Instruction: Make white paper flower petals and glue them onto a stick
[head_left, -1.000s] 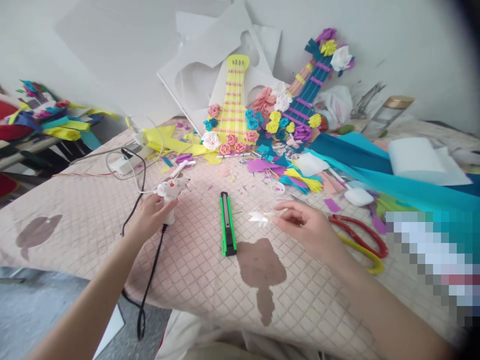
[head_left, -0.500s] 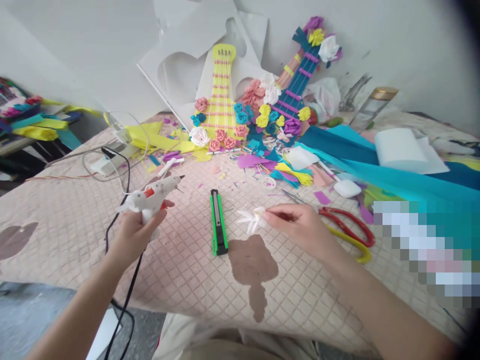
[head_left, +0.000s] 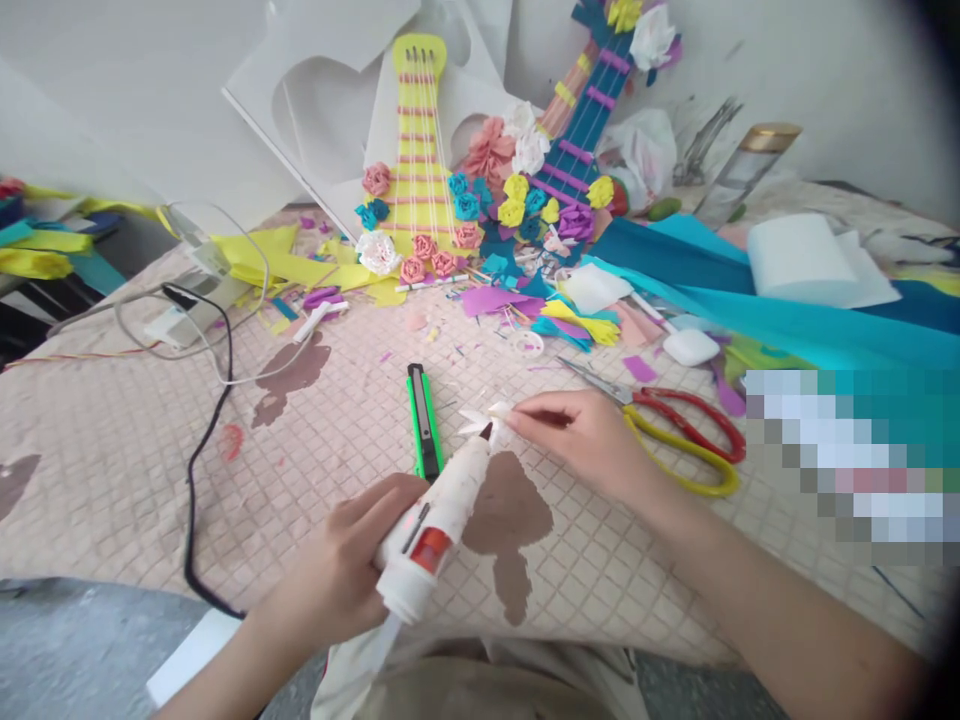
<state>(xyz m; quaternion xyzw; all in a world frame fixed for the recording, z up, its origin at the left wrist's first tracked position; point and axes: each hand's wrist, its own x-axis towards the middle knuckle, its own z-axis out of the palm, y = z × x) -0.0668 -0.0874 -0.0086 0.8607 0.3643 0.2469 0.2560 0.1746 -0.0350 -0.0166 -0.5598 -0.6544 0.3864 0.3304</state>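
My left hand (head_left: 360,555) is wrapped round a white glue gun (head_left: 442,510) with an orange window in its side. The gun's dark nozzle points up and away, right at a small white paper flower (head_left: 480,418); whether they touch I cannot tell. Pinched between the fingertips of my right hand (head_left: 577,430) is that flower, its narrow petals spreading to the left. A green and black box cutter (head_left: 424,420) lies just beyond my left hand. Scissors (head_left: 682,430) with one red and one yellow handle rest behind my right hand.
A yellow paper guitar (head_left: 420,160) and a blue one (head_left: 581,140), both with paper roses, lean at the back. Colored scraps (head_left: 517,300) litter the table before them. A white roll (head_left: 799,262) stands right. The black cable (head_left: 191,480) hangs over the left edge.
My left hand has brought the glue gun from the left across to the flower, its nozzle now beside the petals. My right hand still pinches the flower. The view has shifted slightly.
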